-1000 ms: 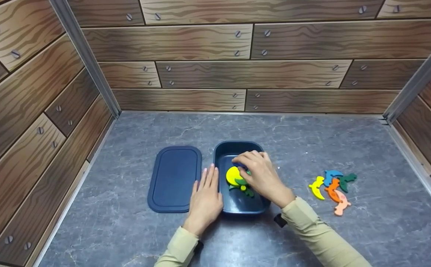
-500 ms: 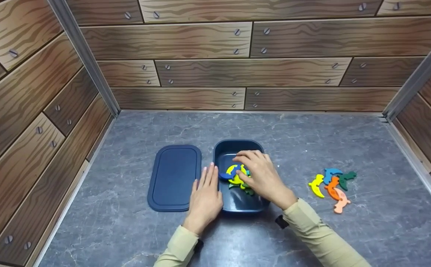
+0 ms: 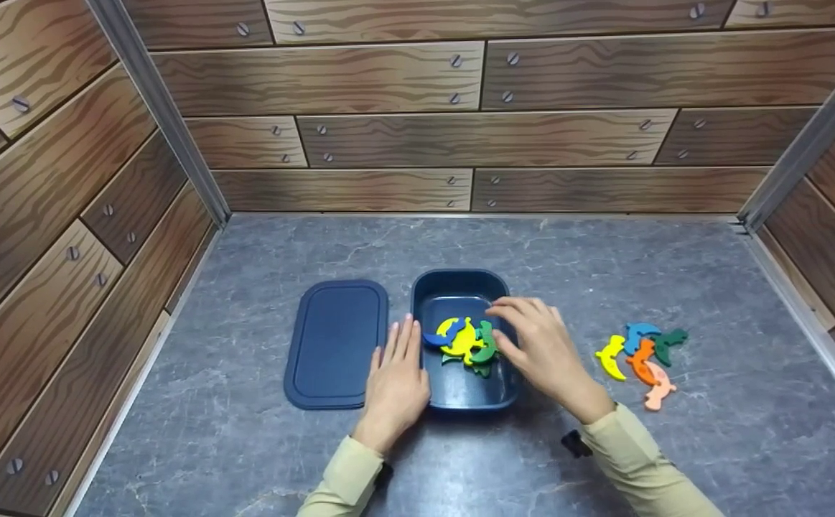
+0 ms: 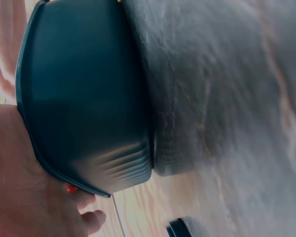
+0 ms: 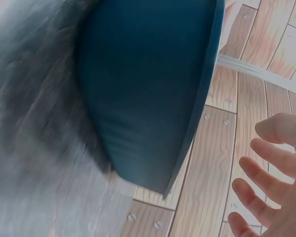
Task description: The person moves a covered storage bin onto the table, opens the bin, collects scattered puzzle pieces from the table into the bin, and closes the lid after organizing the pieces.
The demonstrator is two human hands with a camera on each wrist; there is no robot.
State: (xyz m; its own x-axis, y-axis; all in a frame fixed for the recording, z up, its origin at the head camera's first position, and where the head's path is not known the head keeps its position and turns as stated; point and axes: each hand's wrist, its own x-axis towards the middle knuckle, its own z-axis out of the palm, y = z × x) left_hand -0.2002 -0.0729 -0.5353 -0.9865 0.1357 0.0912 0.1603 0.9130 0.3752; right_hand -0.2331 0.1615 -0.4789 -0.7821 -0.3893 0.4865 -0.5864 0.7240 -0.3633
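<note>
A dark blue box (image 3: 464, 395) stands on the table, and in it lie a yellow turtle-like piece (image 3: 464, 343), a blue curved piece (image 3: 447, 333) and several green pieces (image 3: 487, 346). My left hand (image 3: 397, 384) rests along the box's left side with straight fingers. Over the right rim hovers my right hand (image 3: 543, 352), its fingers spread and slightly bent, holding nothing. The right wrist view shows that hand (image 5: 274, 173) apart from the box wall (image 5: 148, 89). In the left wrist view the left hand (image 4: 34, 187) lies at the box's rim (image 4: 79, 74).
The dark blue lid (image 3: 338, 345) lies flat to the left of the box. On the right is a cluster of animal-shaped pieces: yellow (image 3: 611, 359), light blue (image 3: 640, 336), dark green (image 3: 670, 346), orange (image 3: 643, 362) and pink (image 3: 660, 389). Wood-patterned walls surround the table.
My right hand has let go of the blue piece, which now lies on the yellow one in the box. The hand has drawn back to the right. My left hand has stayed put.
</note>
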